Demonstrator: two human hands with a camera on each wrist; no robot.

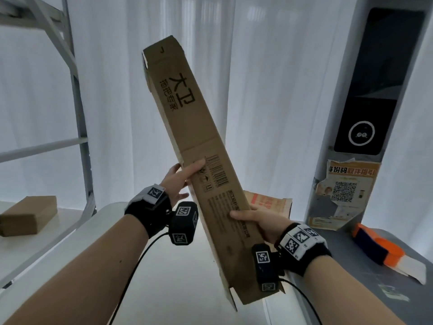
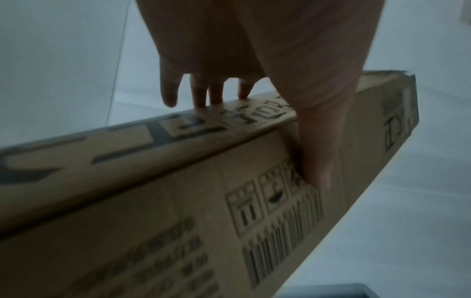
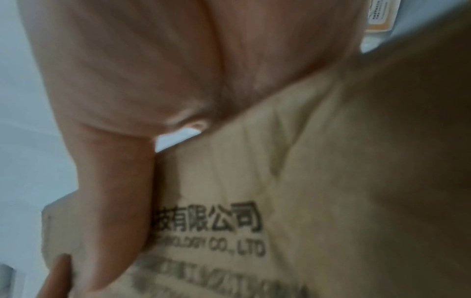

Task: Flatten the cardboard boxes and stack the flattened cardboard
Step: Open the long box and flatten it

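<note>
White curtains [image 1: 117, 102] behind, pale table [image 1: 182, 266] below. Long cardboard box [image 1: 199, 146] raised aslant over it, likely to work its ends open for flattening. Gripped mid-length by left hand [image 1: 180, 181], thumb on printed face; lower down by right hand [image 1: 260, 222], fingers wrapped round the edge. Small box [image 1: 28, 215] far left.

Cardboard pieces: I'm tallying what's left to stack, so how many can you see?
3. A long box held up by the left hand and right hand; a small box on the left shelf; a flattened piece behind the long box. More may be hidden.
</note>
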